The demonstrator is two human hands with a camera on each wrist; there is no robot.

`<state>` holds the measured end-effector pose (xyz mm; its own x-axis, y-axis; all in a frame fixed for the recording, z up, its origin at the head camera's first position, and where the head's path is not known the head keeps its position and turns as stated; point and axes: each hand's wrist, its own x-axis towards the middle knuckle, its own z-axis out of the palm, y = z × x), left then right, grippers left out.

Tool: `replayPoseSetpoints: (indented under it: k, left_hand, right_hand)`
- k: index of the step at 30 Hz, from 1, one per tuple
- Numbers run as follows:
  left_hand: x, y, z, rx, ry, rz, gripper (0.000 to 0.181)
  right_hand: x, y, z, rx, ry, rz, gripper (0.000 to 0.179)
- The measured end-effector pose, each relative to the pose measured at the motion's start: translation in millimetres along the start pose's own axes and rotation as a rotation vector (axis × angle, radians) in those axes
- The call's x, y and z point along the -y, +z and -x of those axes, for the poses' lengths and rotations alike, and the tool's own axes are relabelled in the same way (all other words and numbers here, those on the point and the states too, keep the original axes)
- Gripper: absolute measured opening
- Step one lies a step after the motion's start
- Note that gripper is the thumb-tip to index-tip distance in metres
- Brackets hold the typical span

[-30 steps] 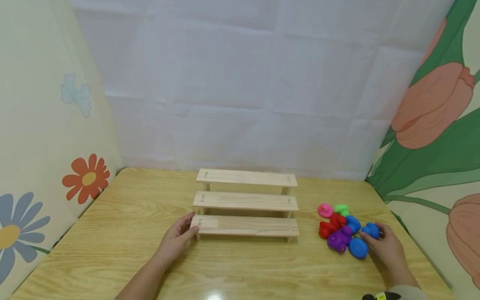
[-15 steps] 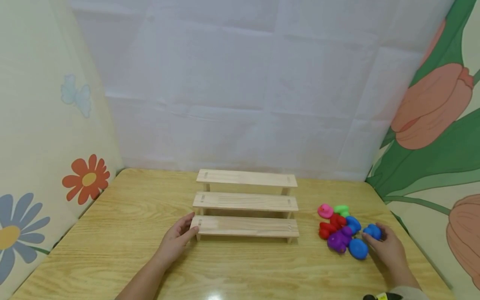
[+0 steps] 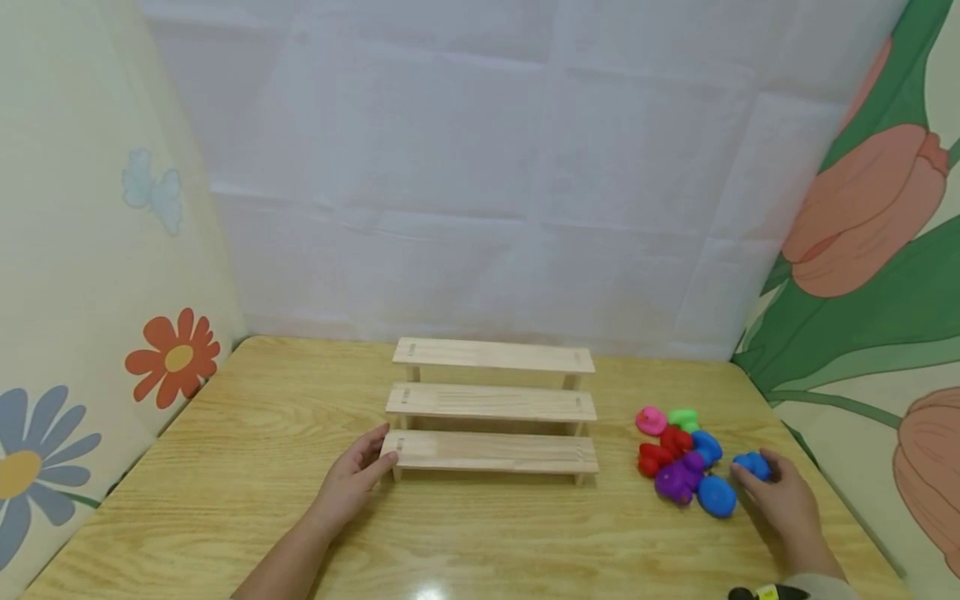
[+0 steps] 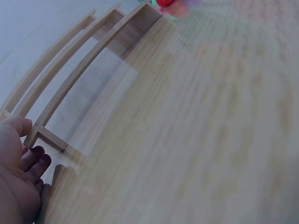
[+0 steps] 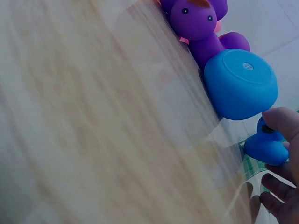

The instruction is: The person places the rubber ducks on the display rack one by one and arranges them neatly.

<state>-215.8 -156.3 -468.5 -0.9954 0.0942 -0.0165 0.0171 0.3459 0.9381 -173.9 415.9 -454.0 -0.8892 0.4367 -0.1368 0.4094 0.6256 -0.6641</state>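
I see a small blue toy (image 3: 752, 466) pinched between the thumb and fingers of the right hand (image 3: 783, 498), just right of a rounder blue toy (image 3: 717, 497). The left hand (image 3: 348, 482) grips the lowest step's near end on the wooden rack (image 3: 491, 452) beside it.

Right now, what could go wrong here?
The right hand pinches the small blue rounded toy; it could slip.
The larger blue rounded toy lies close beside that hand and might get bumped.
The left hand holds the end of the front pale wooden shelf; a tug could shift it.
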Motion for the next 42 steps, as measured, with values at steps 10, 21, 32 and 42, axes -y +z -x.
replayPoseSetpoints:
  k: [10, 21, 32, 42]
  left_hand:
    - [0.8, 0.5, -0.4, -0.007, -0.003, 0.001, 0.060]
    - [-0.1, 0.0, 0.6, -0.001, -0.001, -0.002, 0.060]
    - [-0.8, 0.1, 0.6, -0.003, -0.005, 0.006, 0.059]
    - [-0.3, 0.2, 1.1, -0.003, -0.006, 0.009, 0.060]
  right_hand:
    - [-4, -5, 3.2, 0.015, 0.022, 0.020, 0.093]
    - [-4, -1, 2.0, -0.024, 0.032, -0.092, 0.092]
    - [22, -3, 6.9, 0.036, -0.026, -0.135, 0.092]
    - [44, -6, 7.0, 0.060, -0.080, -0.108, 0.090]
